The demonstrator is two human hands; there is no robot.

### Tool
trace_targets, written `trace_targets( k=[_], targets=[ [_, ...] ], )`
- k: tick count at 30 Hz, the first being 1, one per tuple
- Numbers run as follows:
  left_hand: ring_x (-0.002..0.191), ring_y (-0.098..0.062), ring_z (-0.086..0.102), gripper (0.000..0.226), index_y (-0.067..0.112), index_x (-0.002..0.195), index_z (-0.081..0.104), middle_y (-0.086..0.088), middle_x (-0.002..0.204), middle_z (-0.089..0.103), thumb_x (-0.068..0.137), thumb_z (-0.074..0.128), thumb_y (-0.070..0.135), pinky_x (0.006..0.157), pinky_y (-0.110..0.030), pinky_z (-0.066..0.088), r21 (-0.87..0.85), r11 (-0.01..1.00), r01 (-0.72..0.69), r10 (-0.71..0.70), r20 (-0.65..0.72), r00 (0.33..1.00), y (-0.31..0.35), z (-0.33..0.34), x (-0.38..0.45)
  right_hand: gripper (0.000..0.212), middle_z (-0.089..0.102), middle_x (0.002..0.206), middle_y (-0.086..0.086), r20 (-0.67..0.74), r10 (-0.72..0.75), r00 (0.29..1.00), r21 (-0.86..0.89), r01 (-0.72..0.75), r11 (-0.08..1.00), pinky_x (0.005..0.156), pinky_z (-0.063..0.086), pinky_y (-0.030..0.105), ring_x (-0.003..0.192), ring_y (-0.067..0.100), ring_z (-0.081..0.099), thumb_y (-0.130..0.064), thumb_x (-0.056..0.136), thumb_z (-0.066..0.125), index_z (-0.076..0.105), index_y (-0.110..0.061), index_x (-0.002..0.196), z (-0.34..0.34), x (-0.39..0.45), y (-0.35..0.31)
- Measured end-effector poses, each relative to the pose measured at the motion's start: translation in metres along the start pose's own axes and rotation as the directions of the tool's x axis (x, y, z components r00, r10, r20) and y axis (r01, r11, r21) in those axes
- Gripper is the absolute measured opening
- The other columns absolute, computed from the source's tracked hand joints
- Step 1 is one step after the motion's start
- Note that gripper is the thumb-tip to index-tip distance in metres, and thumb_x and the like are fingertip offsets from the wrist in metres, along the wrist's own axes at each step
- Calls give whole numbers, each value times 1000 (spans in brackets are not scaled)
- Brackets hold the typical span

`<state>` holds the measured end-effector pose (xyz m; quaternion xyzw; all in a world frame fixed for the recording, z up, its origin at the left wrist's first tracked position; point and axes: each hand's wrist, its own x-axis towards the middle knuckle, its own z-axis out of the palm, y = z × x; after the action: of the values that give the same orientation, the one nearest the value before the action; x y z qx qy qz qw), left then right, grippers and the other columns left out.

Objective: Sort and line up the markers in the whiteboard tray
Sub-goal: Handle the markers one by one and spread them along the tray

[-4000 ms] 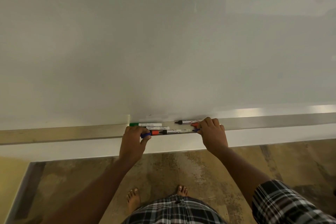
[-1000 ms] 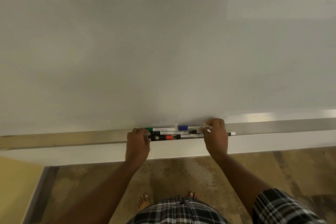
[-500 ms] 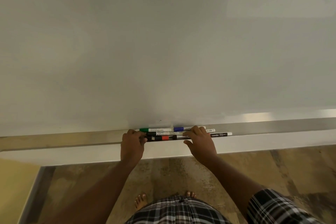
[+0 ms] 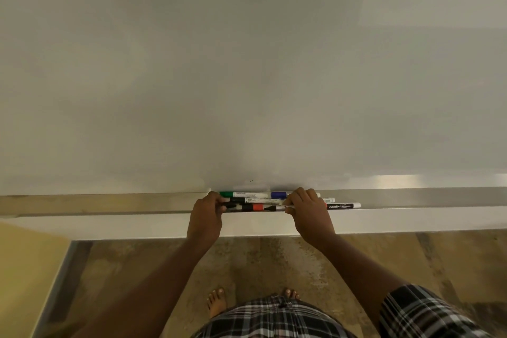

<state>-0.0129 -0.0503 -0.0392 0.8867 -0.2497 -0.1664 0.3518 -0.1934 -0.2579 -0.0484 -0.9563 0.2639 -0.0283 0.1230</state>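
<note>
Markers lie lengthwise in the tray (image 4: 411,197) under the whiteboard (image 4: 247,63), bunched in close rows between the two hands. Nearest the board, the green-capped marker (image 4: 244,194) starts just beyond the left hand's fingertips, and the blue-capped marker (image 4: 278,194) runs in line with it until it passes under the right hand. One row closer to the person lies a black-capped marker (image 4: 255,200). In the front row a marker with a red band (image 4: 256,207) sits between the hands, and a black-labelled marker (image 4: 343,205) sticks out past the outer side of the right hand. The left hand (image 4: 205,217) is curled over the tray's front edge, its fingers pressed against the left ends of the bunch. The right hand (image 4: 308,214) rests on top of the markers with fingers bent, pinching the front-row one by thumb and forefinger.
</note>
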Motion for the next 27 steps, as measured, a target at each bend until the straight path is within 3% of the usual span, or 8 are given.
trace_targets(
  k=[4,7,13,21,27],
  targets=[
    [84,-13,64,15,18,98,61,0,94,70,90,61,6,68,-24,46,-36,999,-25,25,-9,1000,3,-1,-3,13,61,110,-5,-27,15,1000,43,-14,999,85,42,35,104,19,51,-28,96,60,58,-25,108,0,0,-6],
    [87,-14,64,14,15,101,61,-2,97,71,91,60,5,75,-28,52,-66,996,-53,54,15,998,11,1,-5,10,65,105,-5,-47,-1,999,79,4,997,89,42,38,100,19,54,-25,97,56,56,-26,107,-2,0,-16],
    [85,-10,62,14,15,102,62,1,95,70,92,58,6,69,-11,42,-106,990,-97,101,34,994,24,4,-9,9,66,100,-2,-96,-87,992,79,95,992,77,40,35,91,22,54,-21,97,56,54,-23,106,-9,2,-35],
    [87,-11,62,13,15,104,61,-2,98,70,93,58,9,70,-9,40,-101,988,-115,119,33,992,35,4,-14,11,65,104,-3,-100,-89,991,102,99,990,76,41,33,94,20,52,-26,97,55,54,-24,108,-12,2,-41],
    [92,-16,65,14,13,105,62,-4,101,71,93,57,8,75,-16,44,-107,987,-118,122,38,992,36,2,-17,15,65,104,-4,-139,-111,984,74,122,990,74,45,31,96,20,52,-28,95,60,53,-24,108,-13,-3,-43]
  ],
)
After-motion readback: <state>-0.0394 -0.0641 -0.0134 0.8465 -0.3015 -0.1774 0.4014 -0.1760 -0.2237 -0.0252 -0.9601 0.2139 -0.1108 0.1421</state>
